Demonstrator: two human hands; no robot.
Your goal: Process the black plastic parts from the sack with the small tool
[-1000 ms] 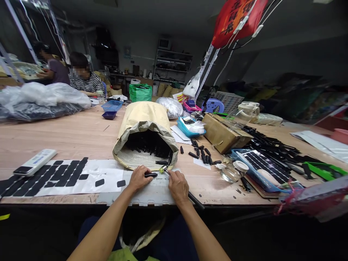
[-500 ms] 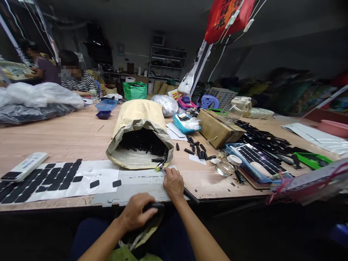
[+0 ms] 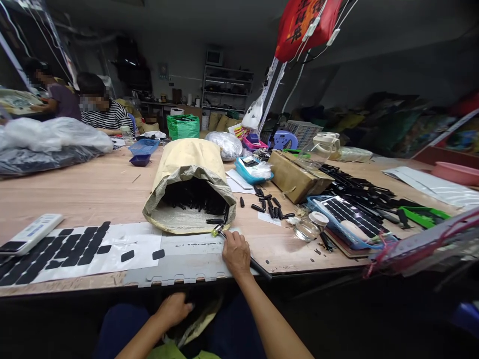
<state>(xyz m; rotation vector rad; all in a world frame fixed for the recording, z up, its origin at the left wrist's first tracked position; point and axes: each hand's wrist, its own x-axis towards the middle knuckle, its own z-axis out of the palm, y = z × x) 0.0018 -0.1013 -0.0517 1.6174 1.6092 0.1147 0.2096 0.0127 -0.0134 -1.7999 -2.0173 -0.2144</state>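
My right hand point(image 3: 236, 253) rests on the table's front edge, closed round a thin tool point(image 3: 218, 231) with a yellow-green tip and a black handle that sticks out behind the wrist. The tip points at the mouth of a tan paper sack point(image 3: 189, 184) lying on its side, full of black parts. My left hand point(image 3: 174, 309) is below the table edge over my lap, above a bag there point(image 3: 198, 319); its fingers curl down and I cannot make out whether anything is in them. A grey strip point(image 3: 175, 271) and white sheet lie under my right hand.
A sheet of black pads point(image 3: 67, 249) and a white remote point(image 3: 28, 233) lie at left. Loose black parts point(image 3: 267, 205), a glass jar point(image 3: 309, 227), a cardboard box point(image 3: 297, 182) and a tray of solar panels point(image 3: 346, 214) crowd the right. Two people sit at the far left.
My left hand carried a black part from the table down below the edge to my lap. The right hand stayed put with the tool.
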